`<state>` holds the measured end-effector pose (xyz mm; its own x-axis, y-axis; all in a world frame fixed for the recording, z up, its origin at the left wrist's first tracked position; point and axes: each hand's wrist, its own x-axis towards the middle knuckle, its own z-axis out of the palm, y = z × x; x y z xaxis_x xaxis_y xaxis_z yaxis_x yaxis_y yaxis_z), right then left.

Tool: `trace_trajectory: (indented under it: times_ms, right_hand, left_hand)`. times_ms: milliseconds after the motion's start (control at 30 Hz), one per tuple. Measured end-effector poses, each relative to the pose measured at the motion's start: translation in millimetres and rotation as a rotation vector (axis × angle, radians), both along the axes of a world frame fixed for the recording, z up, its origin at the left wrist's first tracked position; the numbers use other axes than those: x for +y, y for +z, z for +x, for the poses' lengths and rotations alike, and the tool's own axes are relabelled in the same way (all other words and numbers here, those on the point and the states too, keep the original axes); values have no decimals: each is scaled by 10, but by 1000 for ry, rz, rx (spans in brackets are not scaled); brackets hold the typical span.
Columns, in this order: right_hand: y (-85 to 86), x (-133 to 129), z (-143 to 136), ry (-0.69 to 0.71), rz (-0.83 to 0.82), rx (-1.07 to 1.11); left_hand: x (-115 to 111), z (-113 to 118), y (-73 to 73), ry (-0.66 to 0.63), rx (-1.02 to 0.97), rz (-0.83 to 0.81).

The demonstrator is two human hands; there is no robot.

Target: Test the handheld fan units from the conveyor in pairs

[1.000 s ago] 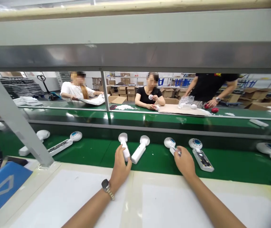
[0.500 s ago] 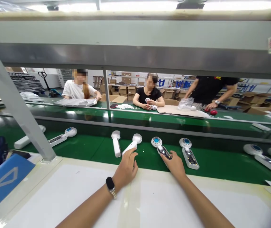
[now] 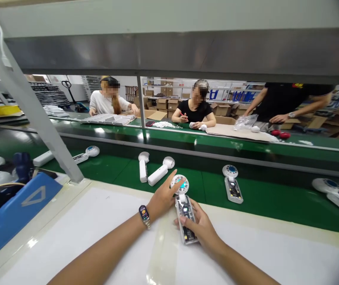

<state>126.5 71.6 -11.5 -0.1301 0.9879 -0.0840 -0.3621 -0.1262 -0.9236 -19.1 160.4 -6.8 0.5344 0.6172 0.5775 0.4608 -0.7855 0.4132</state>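
Note:
A white device with a round, blue-centred head and an open handle showing its circuit board is held above the white work surface. My right hand wraps round its handle, thumb on the board side. At the head of the device, my left hand has its fingers apart, touching or very near the rim; whether it bears any weight I cannot tell. Two closed white devices lie just beyond my left hand on the green belt. Another open device rests farther right.
A blue tape dispenser stands at the left beside a slanting metal post. More devices lie at both ends of the belt. Three people are across the line, near cardboard and plastic bags. A metal beam crosses overhead.
My right hand has lifted the open device off the belt and brought it left and nearer. My left hand has moved from a closed device to its head. The view has shifted.

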Motion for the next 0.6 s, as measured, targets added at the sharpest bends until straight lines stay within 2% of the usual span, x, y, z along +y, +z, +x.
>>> trace_trajectory:
  times_ms: [100, 200, 600]
  right_hand:
    - [42, -20, -1, 104, -80, 115]
    - [58, 6, 61, 145, -127, 183]
    - [77, 16, 59, 138, -90, 177]
  left_hand:
    - [16, -26, -24, -11, 48, 25]
    - [29, -34, -28, -9, 62, -3]
    - [52, -49, -51, -21, 50, -18]
